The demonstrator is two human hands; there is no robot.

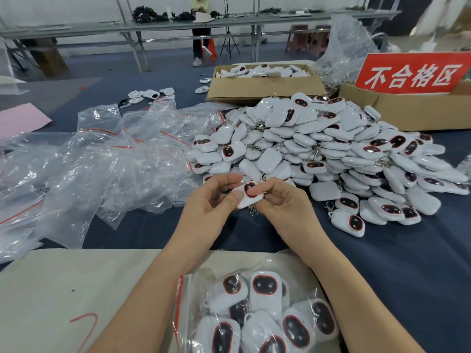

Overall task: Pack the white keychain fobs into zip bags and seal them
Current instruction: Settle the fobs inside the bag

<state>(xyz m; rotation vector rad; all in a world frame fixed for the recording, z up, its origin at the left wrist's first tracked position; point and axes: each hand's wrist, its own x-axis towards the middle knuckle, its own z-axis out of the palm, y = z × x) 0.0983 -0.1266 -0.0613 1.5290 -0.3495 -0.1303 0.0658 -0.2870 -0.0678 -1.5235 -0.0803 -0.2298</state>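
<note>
Both hands hold one white keychain fob (251,197) with a dark, red-rimmed oval window, just in front of the big fob pile (328,154). My left hand (212,200) pinches its left end, thumb on top. From the right, my right hand (280,200) grips the fob, thumb pressed on the window; its metal clasp dangles below. A zip bag (254,312) with a red seal strip lies between my forearms, its mouth to the left, holding several fobs.
Loose empty zip bags (102,161) spread over the left of the dark blue table. A cardboard box of fobs (262,85) stands behind the pile, another box with a red sign (410,73) at right. A beige sheet (63,289) covers the near edge. A person stands far back.
</note>
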